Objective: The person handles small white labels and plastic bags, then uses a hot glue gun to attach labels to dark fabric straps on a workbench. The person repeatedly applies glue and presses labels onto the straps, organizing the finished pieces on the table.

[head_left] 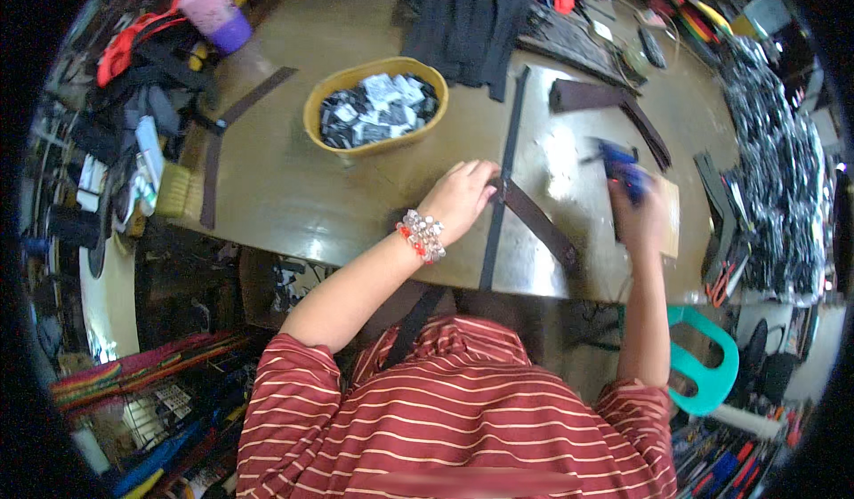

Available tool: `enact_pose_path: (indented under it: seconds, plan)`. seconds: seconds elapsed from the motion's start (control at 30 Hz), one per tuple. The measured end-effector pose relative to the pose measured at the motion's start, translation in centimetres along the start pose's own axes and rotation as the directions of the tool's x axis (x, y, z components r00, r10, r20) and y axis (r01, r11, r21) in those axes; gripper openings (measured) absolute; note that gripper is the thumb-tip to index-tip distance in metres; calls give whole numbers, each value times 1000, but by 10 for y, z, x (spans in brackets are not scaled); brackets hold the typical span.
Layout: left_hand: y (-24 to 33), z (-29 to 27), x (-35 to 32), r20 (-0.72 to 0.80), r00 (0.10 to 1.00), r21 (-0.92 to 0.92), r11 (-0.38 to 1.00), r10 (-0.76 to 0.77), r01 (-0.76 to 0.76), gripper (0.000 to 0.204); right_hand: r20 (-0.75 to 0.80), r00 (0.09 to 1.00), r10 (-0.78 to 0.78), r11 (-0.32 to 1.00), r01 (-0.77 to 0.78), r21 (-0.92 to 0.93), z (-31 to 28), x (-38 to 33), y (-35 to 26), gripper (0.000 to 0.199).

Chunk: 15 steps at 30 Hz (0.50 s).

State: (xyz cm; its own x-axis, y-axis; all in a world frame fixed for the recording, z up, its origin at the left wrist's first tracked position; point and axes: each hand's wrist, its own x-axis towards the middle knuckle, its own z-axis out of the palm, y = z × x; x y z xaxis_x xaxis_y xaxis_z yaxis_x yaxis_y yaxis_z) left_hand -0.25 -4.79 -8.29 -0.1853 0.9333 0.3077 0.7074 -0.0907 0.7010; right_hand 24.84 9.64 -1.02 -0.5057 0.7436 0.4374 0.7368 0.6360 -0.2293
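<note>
My left hand (461,201), with a beaded bracelet at the wrist, has its thumb and fingers pinched at the end of a dark brown strap (540,223). That strap slants toward the near right across the table. Beneath the pinched end, a long black strip (509,139) runs from far to near. Off to the right, my right hand (640,214) is wrapped round a blue handheld tool (627,174). Motion blurs the tool, so its exact kind is unclear. A tan flat piece (670,219) lies beside and partly behind this hand.
A yellow basin (313,108) of small black-and-white packets stands beyond my left hand. Dark straps (592,97) lie at far right, near stacked shiny packages (774,170). Orange-handled scissors (725,281) rest at the right edge. A brush (178,188) and pink-purple bottle (209,5) are on the left.
</note>
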Motion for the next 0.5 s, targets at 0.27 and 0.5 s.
enact_pose_path:
  seconds: [0.27,0.5]
  plan:
    - [-57,-159,33,-241,918,380,839,-316,389,19,-213,612,761,611,-788,-81,7,-106,194,65]
    - [-89,-165,34,158,979,603,798,-129,7,18,-585,733,347,935,-322,151,5,-128,104,37]
